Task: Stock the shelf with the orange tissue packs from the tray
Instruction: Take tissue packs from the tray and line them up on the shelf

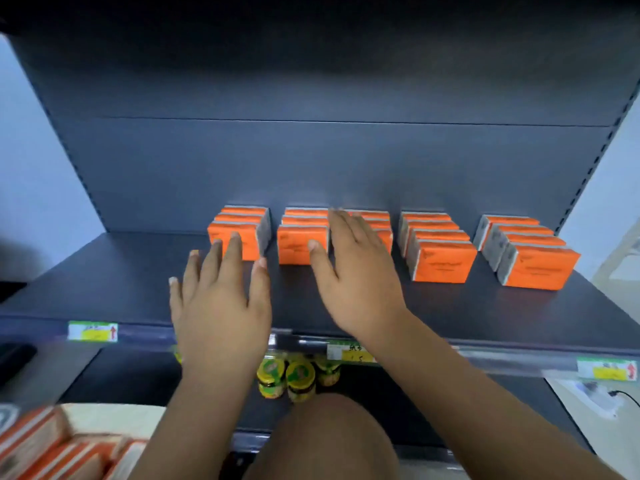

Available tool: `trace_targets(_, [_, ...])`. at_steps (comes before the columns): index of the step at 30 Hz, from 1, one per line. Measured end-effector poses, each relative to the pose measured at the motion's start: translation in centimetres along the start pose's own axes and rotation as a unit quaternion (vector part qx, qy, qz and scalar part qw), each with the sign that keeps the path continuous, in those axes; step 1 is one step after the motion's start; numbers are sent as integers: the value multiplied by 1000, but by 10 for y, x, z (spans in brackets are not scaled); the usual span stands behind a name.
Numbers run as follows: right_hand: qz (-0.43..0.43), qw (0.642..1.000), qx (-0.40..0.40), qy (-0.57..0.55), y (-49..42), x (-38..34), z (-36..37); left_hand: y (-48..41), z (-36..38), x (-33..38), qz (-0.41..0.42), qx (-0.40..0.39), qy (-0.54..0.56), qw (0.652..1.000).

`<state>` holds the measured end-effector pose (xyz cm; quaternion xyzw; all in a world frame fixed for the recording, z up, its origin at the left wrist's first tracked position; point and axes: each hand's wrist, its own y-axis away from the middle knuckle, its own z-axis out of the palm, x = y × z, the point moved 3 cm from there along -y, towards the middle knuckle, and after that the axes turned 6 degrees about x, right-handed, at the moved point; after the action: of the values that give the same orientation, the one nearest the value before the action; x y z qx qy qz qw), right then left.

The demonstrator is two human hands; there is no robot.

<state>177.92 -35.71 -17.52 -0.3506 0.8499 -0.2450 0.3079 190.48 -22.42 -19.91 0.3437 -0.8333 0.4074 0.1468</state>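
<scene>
1. Shelf point(104, 289): dark board, upper tier, with price labels point(92, 331) on its front rail.
2. Orange tissue packs, stocked: five rows running front to back, 6 to 12 o'clock. They are first row point(239, 237), second row point(298, 247), third row point(382, 225), fourth row point(440, 259) and fifth row point(536, 270). Each pack stands on edge with its broad orange face to the front and its long axis from 9 to 3 o'clock. The third row is mostly hidden.
3. Left hand point(218, 306): fingers straight and spread, holding nothing. The middle fingertips overlap the front pack of the first row; whether they touch it cannot be told.
4. Right hand point(356, 271): fingers straight, palm down, gripping nothing. It lies over the third row, with the thumb tip at the front face of the second row.
5. Tray point(110, 415): pale, at the lower left edge, below shelf level. The loose packs point(52, 448) in it are blurred, so their count and long axis cannot be read with confidence.
6. Key relation: the tray stock lies at about 7 o'clock from the left hand and 8 o'clock from the right, well apart from both. The left hand is the nearer. By judgement, the next fetch suits the left hand, drawn back and down.
7. Gap: bare board lies at 9 o'clock of the first row, likely room for another row.
8. Other: jars point(294, 375) with yellow-green lids on the tier below; a knee point(329, 441).
</scene>
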Motion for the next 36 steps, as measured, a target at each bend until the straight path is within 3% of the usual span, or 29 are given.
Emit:
trace_targets(8, [-157, 971, -166, -74, 62, -133, 41, 47, -83, -116, -61, 20, -142, 988])
trace_targets(12, [-122, 961, -206, -141, 80, -176, 50, 74, -99, -168, -119, 1, -172, 978])
trace_targets(16, [-132, 953, -245, -121, 101, -205, 78, 87, -106, -200, -138, -3, -179, 974])
trace_targets(25, [-111, 934, -329, -84, 129, -230, 151, 109, -102, -250, -160, -15, -189, 969])
trace_targets(31, [-91, 888, -450, -15, 151, -207, 193, 136, -73, -272, -236, -129, -168, 948])
trace_targets(36, [-87, 883, -460, 42, 167, -190, 210, 159, -57, -283, -250, -190, -174, 933])
